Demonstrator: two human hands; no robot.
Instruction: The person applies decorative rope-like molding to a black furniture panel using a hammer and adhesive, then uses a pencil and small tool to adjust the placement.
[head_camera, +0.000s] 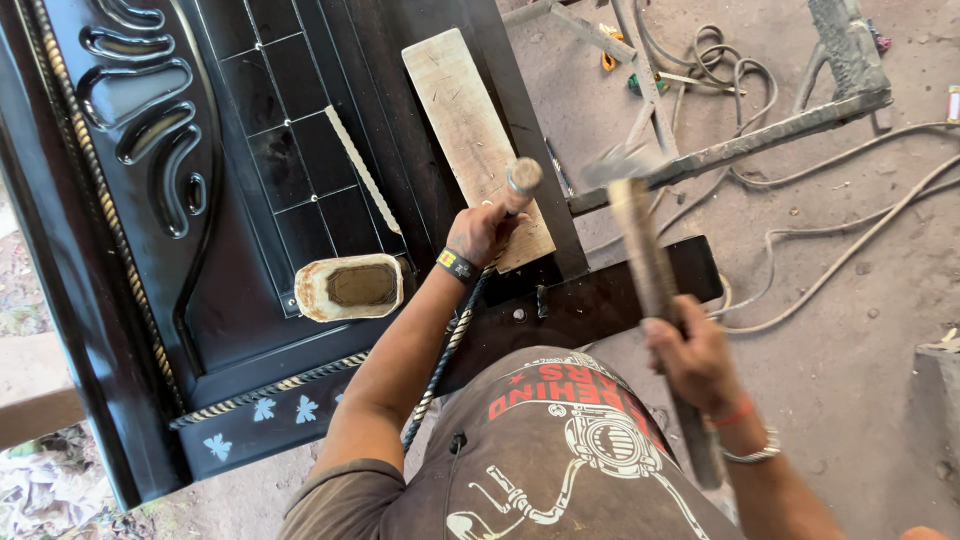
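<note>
My right hand (693, 352) is closed around the wooden handle of a hammer (645, 255), its grey head blurred and raised up and to the left of my fist, just beside the top of the metal rod (517, 190) that my left hand (483, 232) grips in a closed fist. The rod stands tilted, its flat round end showing above my knuckles, and my left fist sits over the lower end of a pale wooden plank (475, 135) lying on a black metal door (250, 180). The two hands are near each other, the hammer handle running down between them toward my right wrist, which wears a red thread and a metal bracelet. The hammer's handle is light, worn wood, darker below my grip. The door lies flat, black, with pressed curving shapes, a grid of squares, a twisted rope-like edging (95, 180) touched with gold paint and small pale blue butterflies along its lower rail. A cut-open, stained plastic container (350, 287) sits on the door, left of my left forearm. Cables (800, 240) trail over the dusty ground beyond a rough metal bar (760, 140)
</note>
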